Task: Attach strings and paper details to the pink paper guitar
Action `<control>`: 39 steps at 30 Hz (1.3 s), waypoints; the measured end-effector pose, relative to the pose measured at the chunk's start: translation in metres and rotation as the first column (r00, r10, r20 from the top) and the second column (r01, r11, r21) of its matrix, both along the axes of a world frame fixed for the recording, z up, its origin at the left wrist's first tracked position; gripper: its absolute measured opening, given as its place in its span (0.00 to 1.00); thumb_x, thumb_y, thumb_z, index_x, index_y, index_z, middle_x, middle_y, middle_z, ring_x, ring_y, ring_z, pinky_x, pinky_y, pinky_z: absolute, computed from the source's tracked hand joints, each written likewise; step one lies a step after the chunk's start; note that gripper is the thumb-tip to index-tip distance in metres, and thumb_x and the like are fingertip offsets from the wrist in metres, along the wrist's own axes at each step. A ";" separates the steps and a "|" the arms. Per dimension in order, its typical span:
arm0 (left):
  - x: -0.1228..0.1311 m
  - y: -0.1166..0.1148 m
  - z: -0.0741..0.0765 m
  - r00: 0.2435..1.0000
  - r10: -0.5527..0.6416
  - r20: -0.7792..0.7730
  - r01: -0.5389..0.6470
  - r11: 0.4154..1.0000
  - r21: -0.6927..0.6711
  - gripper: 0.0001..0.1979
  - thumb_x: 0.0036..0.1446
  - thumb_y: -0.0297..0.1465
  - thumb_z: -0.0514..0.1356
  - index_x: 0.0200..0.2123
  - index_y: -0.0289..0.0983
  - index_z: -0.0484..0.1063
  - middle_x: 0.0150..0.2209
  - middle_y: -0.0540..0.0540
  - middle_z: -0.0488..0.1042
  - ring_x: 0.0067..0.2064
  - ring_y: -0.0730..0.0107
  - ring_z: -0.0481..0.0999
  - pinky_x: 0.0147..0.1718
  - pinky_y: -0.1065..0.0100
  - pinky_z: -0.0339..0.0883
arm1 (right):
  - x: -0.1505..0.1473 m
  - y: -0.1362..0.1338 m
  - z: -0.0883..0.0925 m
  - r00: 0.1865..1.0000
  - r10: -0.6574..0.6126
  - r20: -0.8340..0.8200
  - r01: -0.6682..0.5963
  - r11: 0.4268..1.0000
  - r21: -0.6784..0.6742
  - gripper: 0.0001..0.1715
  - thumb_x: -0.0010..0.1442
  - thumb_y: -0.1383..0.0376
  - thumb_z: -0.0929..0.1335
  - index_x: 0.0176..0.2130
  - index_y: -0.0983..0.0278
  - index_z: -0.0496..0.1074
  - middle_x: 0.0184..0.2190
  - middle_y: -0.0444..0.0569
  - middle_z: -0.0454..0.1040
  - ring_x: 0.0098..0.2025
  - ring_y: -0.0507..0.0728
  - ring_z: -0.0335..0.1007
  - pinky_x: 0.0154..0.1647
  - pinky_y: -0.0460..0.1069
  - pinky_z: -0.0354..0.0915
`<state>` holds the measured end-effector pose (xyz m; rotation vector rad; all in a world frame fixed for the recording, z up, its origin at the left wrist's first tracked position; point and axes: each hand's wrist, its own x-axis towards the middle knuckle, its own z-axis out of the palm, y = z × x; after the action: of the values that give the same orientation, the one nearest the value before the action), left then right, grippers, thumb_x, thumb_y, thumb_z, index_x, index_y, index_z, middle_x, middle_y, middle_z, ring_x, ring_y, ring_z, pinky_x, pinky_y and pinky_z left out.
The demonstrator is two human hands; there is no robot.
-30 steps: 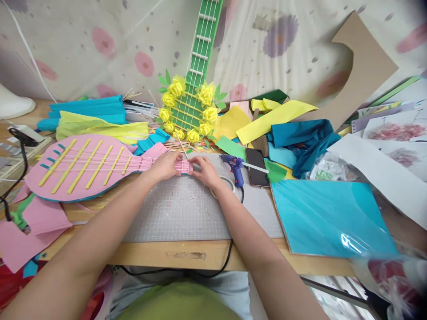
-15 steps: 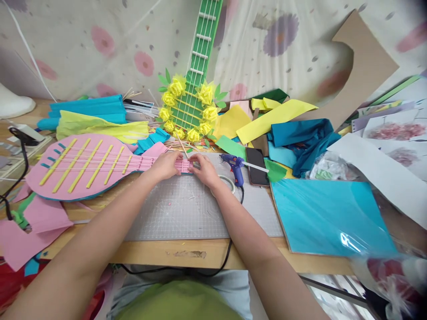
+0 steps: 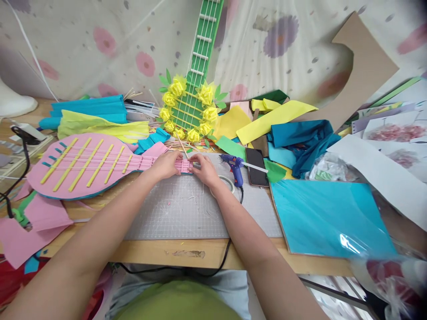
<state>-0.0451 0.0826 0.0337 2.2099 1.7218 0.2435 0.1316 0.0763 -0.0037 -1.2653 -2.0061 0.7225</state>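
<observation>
A pink craft lute (image 3: 85,160) with yellow strips and strings lies at the left, its neck (image 3: 187,166) running right onto the grey cutting mat (image 3: 180,209). My left hand (image 3: 167,164) is closed over the neck, its fingers bent at the far edge. At the neck's right end my right hand (image 3: 204,170) is closed in a pinch; its fingertips touch the end, and what lies between them is mostly hidden. A thin wooden stick (image 3: 182,144) slants up between the two hands. To the right of my right hand lies a blue glue gun (image 3: 235,169).
Behind the hands stands a green paper instrument (image 3: 188,106) with yellow flowers. A phone (image 3: 256,166), a tape roll (image 3: 230,181) and a wrapped turquoise sheet (image 3: 330,218) lie right. Yellow paper (image 3: 276,120) and pink scraps (image 3: 43,218) crowd the table. The gun's black cable (image 3: 227,253) crosses the front edge.
Both hands stay at the same places on the lute's neck. The view has shifted very slightly; nothing else visibly moves.
</observation>
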 end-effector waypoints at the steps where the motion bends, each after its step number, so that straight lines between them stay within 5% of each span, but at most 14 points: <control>1: 0.000 0.000 0.000 1.000 -0.001 0.000 0.001 1.000 -0.002 0.28 0.37 0.30 0.67 0.45 0.40 0.66 0.48 0.47 0.72 0.49 0.59 0.70 0.45 0.64 0.64 | 0.000 0.000 0.000 1.000 -0.002 -0.004 0.002 1.000 -0.012 0.18 0.50 0.68 0.68 0.42 0.60 0.65 0.42 0.46 0.74 0.49 0.56 0.62 0.50 0.55 0.60; 8: -0.001 0.003 -0.001 1.000 -0.028 -0.006 0.028 1.000 -0.001 0.28 0.37 0.29 0.67 0.45 0.39 0.66 0.48 0.46 0.72 0.50 0.60 0.70 0.47 0.65 0.63 | -0.006 0.009 -0.001 0.983 -0.043 -0.178 0.037 0.999 -0.039 0.12 0.55 0.67 0.63 0.42 0.62 0.63 0.45 0.48 0.71 0.45 0.53 0.65 0.45 0.50 0.63; 15: 0.000 0.000 0.000 1.000 -0.026 -0.012 0.026 1.000 0.003 0.27 0.38 0.30 0.67 0.45 0.38 0.66 0.48 0.45 0.72 0.49 0.60 0.70 0.46 0.64 0.64 | -0.024 0.015 0.003 0.976 -0.194 0.096 0.198 0.980 -0.031 0.09 0.54 0.66 0.65 0.37 0.64 0.63 0.38 0.50 0.71 0.43 0.57 0.62 0.45 0.53 0.58; 39: -0.001 0.003 -0.001 0.998 -0.056 -0.037 0.057 0.998 0.021 0.29 0.37 0.29 0.67 0.47 0.38 0.66 0.48 0.45 0.72 0.50 0.60 0.70 0.47 0.64 0.63 | -0.028 0.012 -0.003 0.969 -0.195 0.148 0.187 0.980 0.069 0.07 0.59 0.68 0.58 0.37 0.64 0.64 0.36 0.50 0.69 0.39 0.56 0.61 0.42 0.50 0.57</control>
<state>-0.0464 0.0856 0.0325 2.2887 1.6807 0.2109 0.1038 0.0879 -0.0072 -1.4970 -1.9756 0.4870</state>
